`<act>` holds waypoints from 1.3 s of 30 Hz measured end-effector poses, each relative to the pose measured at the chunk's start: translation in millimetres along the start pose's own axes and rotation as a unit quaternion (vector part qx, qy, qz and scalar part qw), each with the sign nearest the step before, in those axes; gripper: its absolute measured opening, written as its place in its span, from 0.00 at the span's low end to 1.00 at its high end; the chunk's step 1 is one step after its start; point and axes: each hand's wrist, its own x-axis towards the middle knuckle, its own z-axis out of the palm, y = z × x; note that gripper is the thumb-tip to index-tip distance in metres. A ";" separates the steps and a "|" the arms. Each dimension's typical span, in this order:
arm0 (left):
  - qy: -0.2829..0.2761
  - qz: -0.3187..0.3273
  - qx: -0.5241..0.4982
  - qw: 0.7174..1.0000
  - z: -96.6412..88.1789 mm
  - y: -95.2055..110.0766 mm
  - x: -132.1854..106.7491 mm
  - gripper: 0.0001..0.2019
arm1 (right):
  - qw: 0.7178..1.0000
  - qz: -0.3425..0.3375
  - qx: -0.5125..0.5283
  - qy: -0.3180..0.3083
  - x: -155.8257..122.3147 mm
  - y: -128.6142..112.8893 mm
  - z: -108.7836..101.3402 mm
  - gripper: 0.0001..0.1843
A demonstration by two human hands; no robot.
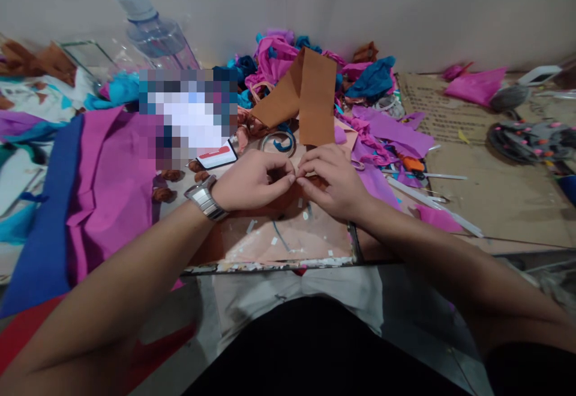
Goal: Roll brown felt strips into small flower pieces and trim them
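Thumb and fingers pinched, my left hand [258,179] meets my right hand [332,181] above the work surface. The fingertips of both hands touch or nearly touch, and whatever is between them is too small or hidden to make out. A folded brown crepe paper strip [317,93] runs down to my right hand, its lower end hidden behind the fingers. I cannot tell whether that hand grips it. Just beyond the fingertips lies a roll of tape [269,143]. Small brown paper rosettes [164,194] sit left of my left wrist, which wears a metal watch [207,198].
A capped clear bottle [159,39] stands at the back left, near a phone-like blurred screen [191,114]. Pink paper [117,186] and blue paper [49,210] hang over the left edge. Purple scraps [396,135], white sticks [450,213] and an orange-handled tool [411,165] lie right, beside cardboard [454,138].
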 end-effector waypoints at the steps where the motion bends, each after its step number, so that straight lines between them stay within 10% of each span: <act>1: 0.002 0.003 0.001 1.000 -0.2 0.0 -0.2 0.12 | 1.000 -0.004 -0.003 0.002 -0.1 0.2 -0.5 0.05; 26: 0.023 0.106 0.217 0.970 12.8 -0.1 -2.2 0.12 | 0.994 0.051 0.091 -0.040 1.5 -1.9 1.0 0.03; 39: -0.001 0.064 0.085 0.994 4.7 -1.9 1.7 0.13 | 0.997 0.048 0.056 -0.014 0.3 4.1 2.6 0.03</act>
